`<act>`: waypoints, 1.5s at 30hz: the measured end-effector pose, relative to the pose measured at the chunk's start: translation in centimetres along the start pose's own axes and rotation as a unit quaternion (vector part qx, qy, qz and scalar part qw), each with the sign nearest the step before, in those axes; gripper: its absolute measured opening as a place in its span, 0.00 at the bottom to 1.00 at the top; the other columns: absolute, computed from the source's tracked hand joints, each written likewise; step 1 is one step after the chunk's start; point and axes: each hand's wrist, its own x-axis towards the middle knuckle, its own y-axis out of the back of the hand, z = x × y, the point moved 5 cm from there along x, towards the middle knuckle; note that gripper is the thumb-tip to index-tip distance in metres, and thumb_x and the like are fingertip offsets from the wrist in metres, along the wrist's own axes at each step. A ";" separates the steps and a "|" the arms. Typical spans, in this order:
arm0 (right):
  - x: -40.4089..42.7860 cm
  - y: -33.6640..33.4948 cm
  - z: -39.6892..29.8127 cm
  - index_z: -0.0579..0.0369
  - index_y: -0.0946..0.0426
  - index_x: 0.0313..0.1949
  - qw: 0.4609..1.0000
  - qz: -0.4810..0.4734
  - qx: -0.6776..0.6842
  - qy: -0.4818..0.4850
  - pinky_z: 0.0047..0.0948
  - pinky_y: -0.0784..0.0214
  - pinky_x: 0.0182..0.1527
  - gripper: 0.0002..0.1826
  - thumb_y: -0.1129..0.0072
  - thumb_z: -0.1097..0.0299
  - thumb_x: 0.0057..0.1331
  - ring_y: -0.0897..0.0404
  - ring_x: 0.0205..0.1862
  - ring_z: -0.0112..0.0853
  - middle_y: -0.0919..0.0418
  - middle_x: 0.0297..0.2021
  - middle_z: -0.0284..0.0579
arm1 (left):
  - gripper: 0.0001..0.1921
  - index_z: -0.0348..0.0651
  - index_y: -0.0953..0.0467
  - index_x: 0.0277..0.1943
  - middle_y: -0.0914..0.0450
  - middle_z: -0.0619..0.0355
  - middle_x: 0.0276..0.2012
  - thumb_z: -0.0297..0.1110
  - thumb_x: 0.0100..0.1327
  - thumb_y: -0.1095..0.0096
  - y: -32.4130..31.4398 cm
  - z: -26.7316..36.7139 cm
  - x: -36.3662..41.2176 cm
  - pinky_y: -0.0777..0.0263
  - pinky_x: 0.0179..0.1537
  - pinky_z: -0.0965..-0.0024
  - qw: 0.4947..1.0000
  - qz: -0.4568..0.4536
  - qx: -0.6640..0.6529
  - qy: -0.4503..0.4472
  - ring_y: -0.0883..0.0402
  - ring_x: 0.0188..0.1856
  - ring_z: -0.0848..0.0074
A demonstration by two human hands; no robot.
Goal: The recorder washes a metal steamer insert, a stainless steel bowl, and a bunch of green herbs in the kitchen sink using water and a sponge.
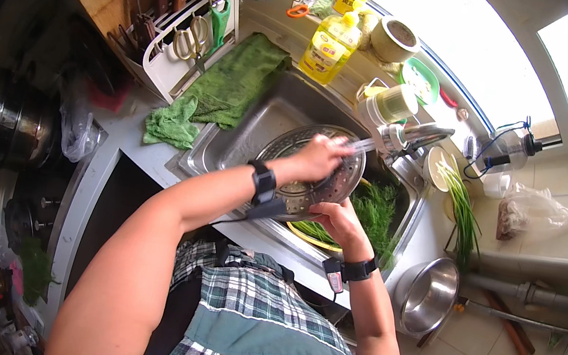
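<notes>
A round perforated metal steamer tray is tilted over the sink, under the faucet. My right hand grips its near right rim, thumb on the upper face. My left hand is over the tray, its fingertips at the stream of water; whether it holds something small cannot be made out. Feathery green herbs lie in the right basin, in a yellow-rimmed basket partly hidden by the tray and my right hand. Both wrists wear black straps.
Green cloths drape the sink's left edge beside a knife rack with scissors. Behind the sink stand a yellow dish soap bottle and a stone mortar. Scallions and a steel bowl are at right, a steamer pot at left.
</notes>
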 end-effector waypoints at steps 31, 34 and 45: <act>0.1 -0.9 0.3 0.62 0.37 0.57 0.998 -0.016 -0.063 -0.026 0.34 0.21 0.40 0.28 0.47 0.86 0.55 0.20 0.40 0.36 0.24 0.45 0.45 | 0.21 0.47 0.29 0.62 0.35 0.41 0.64 0.39 0.68 0.53 0.4 -1.8 0.7 0.46 0.66 0.52 0.995 -0.027 0.003 0.092 0.36 0.65 0.53; 0.6 -2.8 0.9 0.62 0.38 0.58 0.999 -0.016 -0.039 0.015 0.33 0.21 0.41 0.29 0.48 0.86 0.55 0.21 0.43 0.35 0.26 0.47 0.44 | 0.26 0.47 0.28 0.61 0.36 0.41 0.65 0.53 0.68 0.56 0.6 -2.6 0.2 0.43 0.64 0.49 0.984 -0.069 0.037 0.162 0.39 0.66 0.52; 5.1 1.3 -2.6 0.54 0.25 0.43 0.968 -0.081 0.237 0.016 0.42 0.26 0.49 0.23 0.54 0.46 0.69 0.20 0.45 0.39 0.21 0.45 0.46 | 0.23 0.45 0.19 0.50 0.21 0.50 0.50 0.30 0.46 0.33 3.4 3.2 -4.3 0.29 0.55 0.61 0.999 0.030 0.001 -0.025 0.22 0.50 0.57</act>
